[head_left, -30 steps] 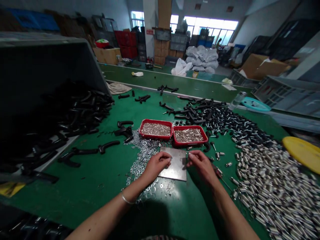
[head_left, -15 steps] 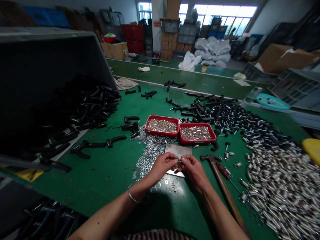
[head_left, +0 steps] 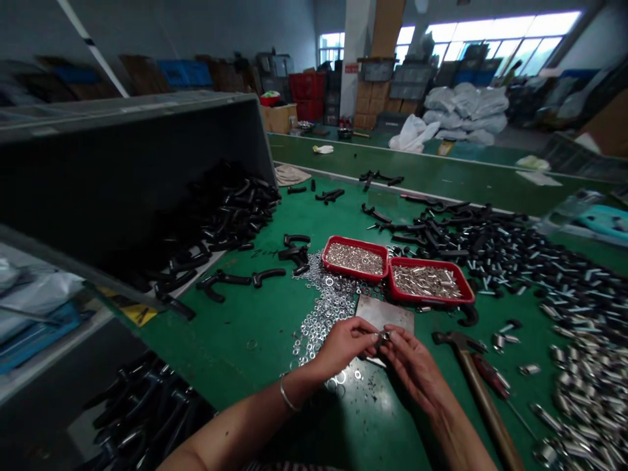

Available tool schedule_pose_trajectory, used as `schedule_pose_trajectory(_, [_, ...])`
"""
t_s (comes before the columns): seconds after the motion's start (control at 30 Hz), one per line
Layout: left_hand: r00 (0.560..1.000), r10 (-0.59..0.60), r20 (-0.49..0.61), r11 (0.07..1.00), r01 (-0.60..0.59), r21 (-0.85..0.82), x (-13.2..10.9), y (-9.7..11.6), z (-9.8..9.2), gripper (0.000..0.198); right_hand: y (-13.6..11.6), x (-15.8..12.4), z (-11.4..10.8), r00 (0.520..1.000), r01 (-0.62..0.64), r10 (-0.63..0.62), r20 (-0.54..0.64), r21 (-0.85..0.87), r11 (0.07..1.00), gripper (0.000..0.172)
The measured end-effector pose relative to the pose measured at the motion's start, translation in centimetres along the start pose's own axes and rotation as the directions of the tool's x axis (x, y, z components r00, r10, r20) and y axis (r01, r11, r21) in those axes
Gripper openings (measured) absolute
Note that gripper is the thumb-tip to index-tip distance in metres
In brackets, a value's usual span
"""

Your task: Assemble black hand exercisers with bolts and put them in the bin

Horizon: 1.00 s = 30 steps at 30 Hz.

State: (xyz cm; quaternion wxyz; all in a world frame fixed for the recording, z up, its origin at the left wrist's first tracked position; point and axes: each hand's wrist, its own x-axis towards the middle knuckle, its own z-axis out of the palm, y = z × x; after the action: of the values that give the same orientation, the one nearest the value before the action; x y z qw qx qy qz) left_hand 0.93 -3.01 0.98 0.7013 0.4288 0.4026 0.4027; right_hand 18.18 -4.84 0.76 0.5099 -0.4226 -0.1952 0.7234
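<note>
Above a metal plate (head_left: 375, 309), my left hand (head_left: 346, 347) and my right hand (head_left: 409, 356) meet at their fingertips. Between them is a small metal part (head_left: 384, 336), pinched by both hands; its exact kind is too small to make out. Just beyond the plate stand two red trays, the left tray (head_left: 343, 269) with tiny metal pieces and the right tray (head_left: 432, 300) with small pins. Loose washers (head_left: 326, 314) are spread to the left of the plate.
A hammer (head_left: 473, 369) and a screwdriver (head_left: 493, 376) lie to the right. Further right are heaped metal sleeves (head_left: 589, 386) and black-headed bolts (head_left: 505, 255). A tipped grey crate (head_left: 265, 140) on the left holds black handles (head_left: 235, 216).
The view has swung left, so the bench appears shifted right and lower. Both hands remain together over the plate, with the small metal part showing more clearly at the fingertips.
</note>
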Motion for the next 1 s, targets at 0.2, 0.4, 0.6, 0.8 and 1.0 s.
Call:
schedule_pose_trajectory(0.2, [0.999, 0.035, 0.000, 0.999, -0.035, 0.017, -0.5, 0.7, -0.1, 0.033, 0.4, -0.4, 0.8, 0.996, 0.078, -0.076, 0.053, -0.028, 0.997, 0.029])
schedule_pose_trajectory(0.4, [0.991, 0.072, 0.108, 0.996, -0.077, 0.038, -1.0, 0.9, -1.1, 0.029, 0.8, -0.8, 0.9, 0.997, -0.024, 0.020, 0.070, 0.056, 0.998, 0.027])
schedule_pose_trajectory(0.6, [0.939, 0.314, 0.140, 0.879, -0.343, 0.330, -1.0, 0.7, -1.7, 0.021, 1.2, -0.7, 1.2, 0.990, 0.140, -0.140, -0.007, 0.003, 0.990, 0.030])
schedule_pose_trajectory(0.8, [0.767, 0.459, 0.448, 0.416, -0.631, 0.655, -2.9, 0.9, -2.2, 0.025, 0.1, -1.5, 1.0, 0.996, 0.021, -0.004, 0.086, -0.199, 0.980, 0.030])
schedule_pose_trajectory(1.0, [0.873, 0.454, 0.181, 0.234, -0.313, 0.920, 1.2, 6.3, -12.8, 0.029, -3.4, -4.0, 0.4, 0.963, 0.262, -0.258, 0.075, -0.467, 0.844, 0.031])
